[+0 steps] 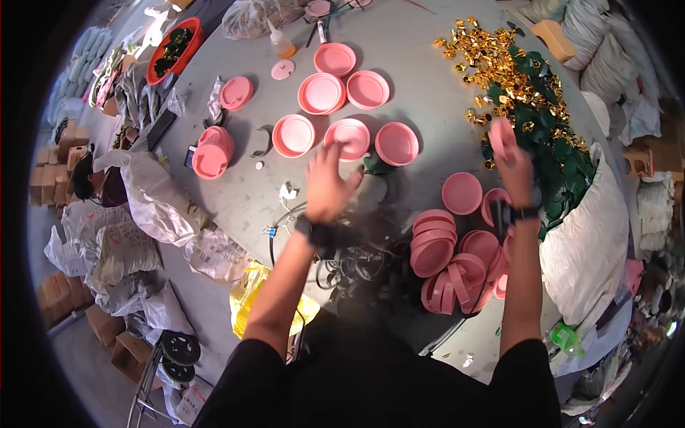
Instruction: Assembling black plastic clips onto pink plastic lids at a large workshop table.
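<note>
My left hand (pixel 330 184) reaches over the grey table with its fingers apart. Its fingertips overlap the near rim of a shallow pink round dish (pixel 347 135); whether they press on it I cannot tell. Around that dish lie similar pink dishes, one at its left (pixel 293 135), one at its right (pixel 397 143) and several behind. On the right, my right hand (pixel 515 177), slightly blurred, grips a pink dish (pixel 502 138) tipped on its edge. Below that hand sits a loose heap of pink dishes (pixel 433 253), some stacked, some on their sides.
Gold metal pieces (pixel 492 60) and dark green discs (pixel 564 160) spread along the right side, beside a white sack (pixel 589 246). Pink round parts (pixel 212 153) lie at the left. A squeeze bottle (pixel 282 44) stands at the back. Cables (pixel 272 250) cross the near edge.
</note>
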A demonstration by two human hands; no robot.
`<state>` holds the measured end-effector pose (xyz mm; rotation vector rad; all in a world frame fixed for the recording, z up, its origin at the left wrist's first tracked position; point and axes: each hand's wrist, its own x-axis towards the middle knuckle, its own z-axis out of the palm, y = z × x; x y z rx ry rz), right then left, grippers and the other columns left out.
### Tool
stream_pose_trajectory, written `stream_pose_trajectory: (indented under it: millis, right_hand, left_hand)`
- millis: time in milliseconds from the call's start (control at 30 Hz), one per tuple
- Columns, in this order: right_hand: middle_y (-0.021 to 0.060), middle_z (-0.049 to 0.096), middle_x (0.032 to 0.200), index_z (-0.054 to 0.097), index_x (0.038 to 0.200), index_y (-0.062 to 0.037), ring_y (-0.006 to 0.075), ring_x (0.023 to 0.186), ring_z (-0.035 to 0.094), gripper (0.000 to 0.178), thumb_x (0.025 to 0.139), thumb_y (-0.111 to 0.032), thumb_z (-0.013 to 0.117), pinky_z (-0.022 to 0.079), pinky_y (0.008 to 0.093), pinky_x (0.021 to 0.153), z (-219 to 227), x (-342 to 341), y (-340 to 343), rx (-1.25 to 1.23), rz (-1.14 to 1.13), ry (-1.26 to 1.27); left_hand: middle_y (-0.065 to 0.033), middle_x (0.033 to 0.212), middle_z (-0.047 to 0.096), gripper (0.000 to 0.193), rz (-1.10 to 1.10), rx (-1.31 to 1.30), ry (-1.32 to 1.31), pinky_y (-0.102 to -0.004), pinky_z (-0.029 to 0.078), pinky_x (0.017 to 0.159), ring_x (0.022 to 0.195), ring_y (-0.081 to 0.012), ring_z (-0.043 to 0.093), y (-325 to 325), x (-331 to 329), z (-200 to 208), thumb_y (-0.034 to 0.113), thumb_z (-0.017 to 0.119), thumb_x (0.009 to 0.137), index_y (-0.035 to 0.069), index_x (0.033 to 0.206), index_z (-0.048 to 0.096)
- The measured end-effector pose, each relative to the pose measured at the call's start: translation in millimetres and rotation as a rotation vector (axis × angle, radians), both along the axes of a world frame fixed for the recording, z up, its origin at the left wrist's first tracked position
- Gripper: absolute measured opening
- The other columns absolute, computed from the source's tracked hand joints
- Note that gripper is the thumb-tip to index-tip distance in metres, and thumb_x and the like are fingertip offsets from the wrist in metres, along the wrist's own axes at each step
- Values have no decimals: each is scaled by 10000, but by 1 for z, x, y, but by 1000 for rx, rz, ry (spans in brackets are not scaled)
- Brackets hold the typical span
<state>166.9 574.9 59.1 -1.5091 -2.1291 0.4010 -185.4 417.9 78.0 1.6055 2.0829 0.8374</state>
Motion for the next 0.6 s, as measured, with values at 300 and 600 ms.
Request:
stream_pose_trajectory:
  millis: [300,600]
  right_hand:
    - [127,582,1092,604,980,-51,318,1054,510,325,661,-100,643,359,409,938,66,59,-223,-315,34,-294]
    - [140,605,1071,603,1001,-21,286,1028,551,248,759,-67,628,417,362,888,100,-33,-160,-275,-36,56]
  left_hand:
    - [-163,1387,306,717,23,-299,291,-622,320,934,1240,-425,336,81,59,-45,432,681,678,249,1318,417]
    - [-197,1229,398,289,254,-48,-197,-426,441,877,1046,-401,490,81,57,-82,-4,494,750,57,1013,597]
